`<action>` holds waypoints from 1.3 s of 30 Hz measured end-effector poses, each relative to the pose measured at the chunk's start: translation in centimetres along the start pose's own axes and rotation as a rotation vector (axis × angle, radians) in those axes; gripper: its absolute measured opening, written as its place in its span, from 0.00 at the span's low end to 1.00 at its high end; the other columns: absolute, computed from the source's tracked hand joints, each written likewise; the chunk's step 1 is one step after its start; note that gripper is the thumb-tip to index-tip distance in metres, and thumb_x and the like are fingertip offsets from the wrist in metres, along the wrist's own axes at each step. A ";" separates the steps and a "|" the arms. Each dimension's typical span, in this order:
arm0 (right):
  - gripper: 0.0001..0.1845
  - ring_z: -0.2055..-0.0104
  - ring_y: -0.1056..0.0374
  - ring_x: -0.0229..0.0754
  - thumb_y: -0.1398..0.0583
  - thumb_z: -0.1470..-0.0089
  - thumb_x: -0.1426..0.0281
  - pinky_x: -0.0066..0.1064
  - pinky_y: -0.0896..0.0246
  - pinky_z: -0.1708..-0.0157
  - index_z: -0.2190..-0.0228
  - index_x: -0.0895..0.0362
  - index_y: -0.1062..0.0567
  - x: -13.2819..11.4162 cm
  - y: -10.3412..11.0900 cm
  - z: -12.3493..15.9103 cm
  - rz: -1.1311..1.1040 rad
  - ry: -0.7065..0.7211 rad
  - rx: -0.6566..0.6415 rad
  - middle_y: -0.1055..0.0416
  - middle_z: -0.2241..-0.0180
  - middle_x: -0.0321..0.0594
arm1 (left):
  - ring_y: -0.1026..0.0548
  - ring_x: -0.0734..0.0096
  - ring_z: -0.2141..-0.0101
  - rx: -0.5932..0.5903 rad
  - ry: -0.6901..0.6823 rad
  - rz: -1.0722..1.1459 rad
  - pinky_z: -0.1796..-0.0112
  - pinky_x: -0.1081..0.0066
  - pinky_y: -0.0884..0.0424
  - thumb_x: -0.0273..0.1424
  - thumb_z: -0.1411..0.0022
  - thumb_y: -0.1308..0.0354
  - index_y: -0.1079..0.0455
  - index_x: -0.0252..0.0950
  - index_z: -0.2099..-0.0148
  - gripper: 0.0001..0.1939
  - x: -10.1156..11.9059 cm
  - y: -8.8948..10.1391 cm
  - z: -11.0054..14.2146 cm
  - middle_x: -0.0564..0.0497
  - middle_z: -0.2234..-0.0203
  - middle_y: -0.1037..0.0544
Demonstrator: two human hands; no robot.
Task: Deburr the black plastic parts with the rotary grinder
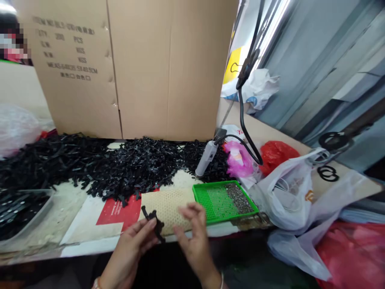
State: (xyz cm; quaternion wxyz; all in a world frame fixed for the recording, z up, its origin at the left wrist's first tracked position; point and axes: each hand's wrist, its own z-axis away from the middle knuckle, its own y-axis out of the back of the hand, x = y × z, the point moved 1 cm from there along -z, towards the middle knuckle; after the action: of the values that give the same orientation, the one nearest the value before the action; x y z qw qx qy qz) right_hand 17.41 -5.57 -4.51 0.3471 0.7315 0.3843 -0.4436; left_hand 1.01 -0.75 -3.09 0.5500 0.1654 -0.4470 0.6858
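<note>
Motion blurred the right hand [195, 237]. The left hand [130, 248] partly covered the black parts [158, 225], whose count could not be told. The upper edge cropped the carton [168, 72]; the left edge, the tub [48, 204]. Bits [239, 198] in the tray [201, 199] were too small to identify.

The pieces [159, 228] are black, the tray [201, 197] green.

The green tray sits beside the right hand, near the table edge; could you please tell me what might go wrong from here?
The right hand might knock the green tray and spill its small grey pieces. The black parts could slip from the left hand past the table edge.
</note>
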 end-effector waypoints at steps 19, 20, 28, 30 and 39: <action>0.11 0.71 0.38 0.40 0.40 0.46 0.64 0.33 0.40 0.67 0.59 0.53 0.29 1.7 7.7 -11.1 -0.181 -0.107 -0.017 0.34 0.72 0.34 | 0.25 0.72 0.76 -0.287 0.161 -0.278 0.76 0.76 0.28 0.29 0.55 0.29 0.27 0.29 0.72 0.11 -1.2 -9.5 -10.3 0.47 0.77 0.22; 0.12 0.75 0.41 0.38 0.39 0.46 0.64 0.32 0.41 0.71 0.59 0.53 0.29 2.2 8.0 -10.7 -0.200 -0.134 0.063 0.37 0.76 0.31 | 0.25 0.73 0.77 -0.294 0.160 -0.288 0.76 0.76 0.28 0.30 0.56 0.29 0.27 0.29 0.73 0.11 -1.3 -9.5 -10.3 0.47 0.77 0.22; 0.13 0.84 0.50 0.35 0.38 0.51 0.59 0.31 0.48 0.80 0.66 0.53 0.30 4.8 8.5 -9.0 -0.288 -0.179 0.298 0.48 0.85 0.26 | 0.25 0.73 0.75 -0.301 0.176 -0.329 0.76 0.76 0.29 0.31 0.57 0.29 0.26 0.30 0.71 0.12 -1.4 -9.1 -10.4 0.47 0.75 0.21; 0.13 0.84 0.49 0.35 0.38 0.51 0.59 0.31 0.48 0.80 0.66 0.52 0.30 4.9 8.6 -9.0 -0.306 -0.165 0.305 0.47 0.85 0.26 | 0.25 0.72 0.75 -0.305 0.174 -0.328 0.75 0.75 0.29 0.31 0.56 0.29 0.26 0.30 0.71 0.12 -1.5 -9.0 -10.5 0.47 0.75 0.21; 0.13 0.83 0.49 0.36 0.38 0.50 0.58 0.31 0.48 0.80 0.66 0.50 0.30 5.4 8.5 -9.2 -0.302 -0.202 0.291 0.47 0.84 0.26 | 0.25 0.73 0.75 -0.308 0.176 -0.350 0.76 0.77 0.29 0.30 0.54 0.31 0.26 0.30 0.71 0.10 -1.3 -9.1 -10.3 0.48 0.76 0.22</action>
State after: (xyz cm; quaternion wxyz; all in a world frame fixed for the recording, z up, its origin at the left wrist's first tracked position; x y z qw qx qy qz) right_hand 30.03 -0.32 -4.66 0.2043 0.6598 0.3846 -0.6124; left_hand 12.41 6.57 -5.72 0.7159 0.0943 -0.4612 0.5156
